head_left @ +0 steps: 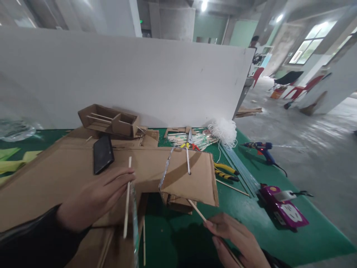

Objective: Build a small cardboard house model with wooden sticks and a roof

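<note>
Pinched upright in my left hand is a short wooden stick, above a large cardboard sheet. My right hand is closed on a longer wooden stick; its far end meets the lower edge of a folded cardboard piece, and I cannot tell whether it goes inside. A white stick pokes through a hole in the top of that piece. The black phone lies just beyond my left hand.
Behind stand an open cardboard box and a white partition. To the right lie yellow-black pliers, clear glue sticks, a blue glue gun, a purple power strip and white string. Scissors rest among loose sticks.
</note>
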Demonstrator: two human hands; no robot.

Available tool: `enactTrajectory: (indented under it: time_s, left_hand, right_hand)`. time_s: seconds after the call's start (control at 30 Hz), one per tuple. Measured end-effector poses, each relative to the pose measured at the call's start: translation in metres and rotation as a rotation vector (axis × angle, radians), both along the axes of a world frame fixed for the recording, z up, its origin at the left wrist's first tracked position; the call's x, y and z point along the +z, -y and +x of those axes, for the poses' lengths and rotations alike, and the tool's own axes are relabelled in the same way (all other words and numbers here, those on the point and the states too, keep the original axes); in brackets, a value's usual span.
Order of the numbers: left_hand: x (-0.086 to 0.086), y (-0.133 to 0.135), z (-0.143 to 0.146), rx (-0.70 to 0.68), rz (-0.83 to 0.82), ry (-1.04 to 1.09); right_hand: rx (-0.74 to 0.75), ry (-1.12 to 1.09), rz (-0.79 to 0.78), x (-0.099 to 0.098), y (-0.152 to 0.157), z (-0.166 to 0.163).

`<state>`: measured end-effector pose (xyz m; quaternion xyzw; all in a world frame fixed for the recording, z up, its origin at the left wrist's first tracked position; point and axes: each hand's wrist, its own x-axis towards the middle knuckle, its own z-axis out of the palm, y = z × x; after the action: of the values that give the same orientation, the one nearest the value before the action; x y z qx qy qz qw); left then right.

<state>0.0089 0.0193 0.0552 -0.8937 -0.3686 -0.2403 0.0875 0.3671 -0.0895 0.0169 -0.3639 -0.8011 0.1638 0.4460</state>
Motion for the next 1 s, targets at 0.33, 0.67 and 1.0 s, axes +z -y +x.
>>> enactTrajectory:
  time_s: [0.33, 0.67, 1.0]
  left_hand:
    - [-0.024, -0.063, 0.021, 0.028, -0.164, -0.185]
    - [-0.024, -0.079, 0.019, 0.034, -0.226, -0.147]
    - [0.048, -0.067, -0.012, 0.176, -0.436, -0.26]
  right_hand:
    - [0.027, 0.037, 0.013, -0.012, -0.001, 0.006]
    - [0.013, 0.024, 0.019, -0.009, -0.002, 0.005]
    - [-0.002, 0.003, 0.044, -0.005, -0.002, 0.003]
